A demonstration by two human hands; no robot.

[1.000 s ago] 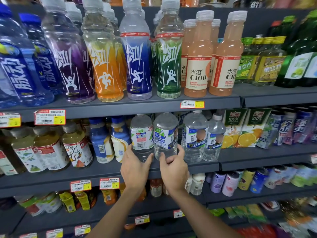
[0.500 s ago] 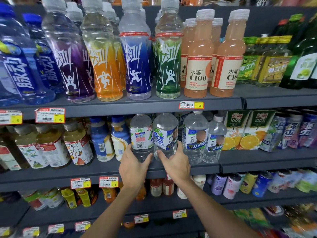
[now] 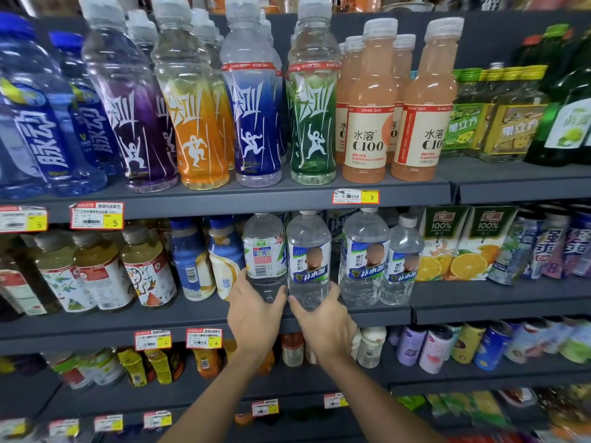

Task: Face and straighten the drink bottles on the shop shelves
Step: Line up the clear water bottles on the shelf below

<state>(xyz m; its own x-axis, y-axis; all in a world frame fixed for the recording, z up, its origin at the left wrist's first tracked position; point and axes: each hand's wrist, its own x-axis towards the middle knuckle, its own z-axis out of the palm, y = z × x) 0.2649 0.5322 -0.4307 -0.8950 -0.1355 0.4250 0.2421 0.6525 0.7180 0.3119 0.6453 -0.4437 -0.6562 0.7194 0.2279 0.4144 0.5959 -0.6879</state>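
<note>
Head view: clear bottle (image 3: 308,260) now faces front.

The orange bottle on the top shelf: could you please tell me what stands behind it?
Behind the front orange bottle stands a second orange bottle, only its cap and edge showing; anything deeper is covered.

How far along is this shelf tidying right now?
Looks done: the top-shelf sports drinks show their fronts, and the water bottle gripped by the right hand faces forward. In hand: the left hand grips a clear bottle that shows its barcode side. Left to do: the blue-capped bottle beside it also shows a barcode.
</note>
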